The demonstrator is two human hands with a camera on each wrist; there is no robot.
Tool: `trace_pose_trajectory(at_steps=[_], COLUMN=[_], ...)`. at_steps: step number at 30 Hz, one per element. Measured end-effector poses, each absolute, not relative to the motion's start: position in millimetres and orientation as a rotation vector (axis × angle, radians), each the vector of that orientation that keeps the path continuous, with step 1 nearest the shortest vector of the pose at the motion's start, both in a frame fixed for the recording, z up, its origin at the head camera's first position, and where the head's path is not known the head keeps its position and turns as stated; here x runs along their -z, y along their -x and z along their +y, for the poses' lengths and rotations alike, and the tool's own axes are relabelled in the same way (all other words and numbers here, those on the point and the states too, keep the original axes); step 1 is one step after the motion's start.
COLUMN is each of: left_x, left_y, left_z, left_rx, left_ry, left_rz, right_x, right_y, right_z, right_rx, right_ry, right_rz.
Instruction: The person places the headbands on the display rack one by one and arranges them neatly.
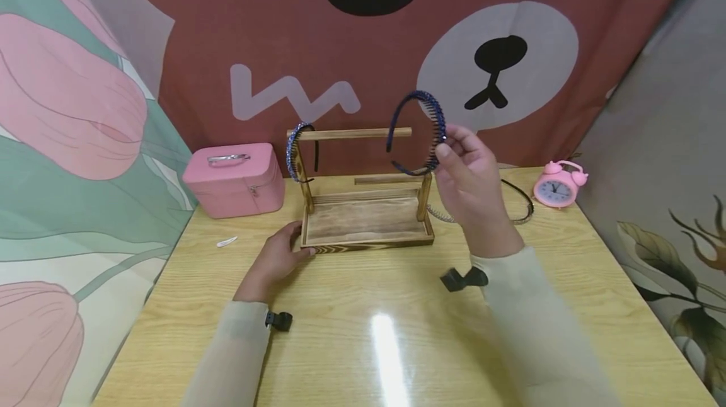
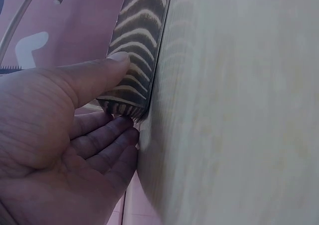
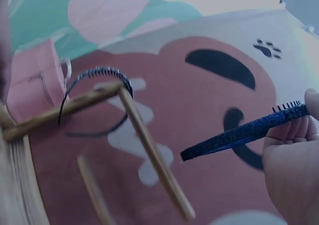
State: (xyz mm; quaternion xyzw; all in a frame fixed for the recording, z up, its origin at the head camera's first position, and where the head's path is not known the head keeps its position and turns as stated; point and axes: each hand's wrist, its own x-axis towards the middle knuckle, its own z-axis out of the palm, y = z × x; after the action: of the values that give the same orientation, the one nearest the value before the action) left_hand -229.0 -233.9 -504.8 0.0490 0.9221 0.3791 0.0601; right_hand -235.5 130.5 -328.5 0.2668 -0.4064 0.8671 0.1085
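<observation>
My right hand point(image 1: 467, 171) pinches a dark blue glittery toothed headband point(image 1: 439, 123) in the air, near the right end of the wooden rack's upper bar point(image 1: 363, 134). In the right wrist view, the headband point(image 3: 239, 132) shows edge-on, its teeth pointing up by the fingers. My left hand point(image 1: 278, 256) grips the front left corner of the rack's tray base point(image 1: 368, 246). Its thumb point(image 2: 112, 68) lies on the dark-grained front face, while the fingers bend against the end. Another blue glittery headband point(image 1: 292, 152) hangs on the left end of the upper bar.
A pink case point(image 1: 232, 183) with a metal handle stands left of the rack. A white hair clip point(image 1: 227, 241) lies in front of it. Behind my right arm lies a thin dark headband point(image 1: 524, 196) on the table, with a pink alarm clock point(image 1: 558, 186) beyond it.
</observation>
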Motion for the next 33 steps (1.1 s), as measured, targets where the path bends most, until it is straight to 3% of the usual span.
trace_pose_trajectory(at_steps=[15,33], left_x=[505,507], left_y=[229,230], left_z=[-237,-236], left_rx=[-1.17,-1.178], left_ry=[-0.152,-0.159], left_rz=[2.783,2.782], right_x=[291,349], right_y=[297,298], right_z=[20,-46], right_rx=[-2.543,-2.269], right_ry=[-0.606,-0.356], right_rz=[-1.413,-1.88])
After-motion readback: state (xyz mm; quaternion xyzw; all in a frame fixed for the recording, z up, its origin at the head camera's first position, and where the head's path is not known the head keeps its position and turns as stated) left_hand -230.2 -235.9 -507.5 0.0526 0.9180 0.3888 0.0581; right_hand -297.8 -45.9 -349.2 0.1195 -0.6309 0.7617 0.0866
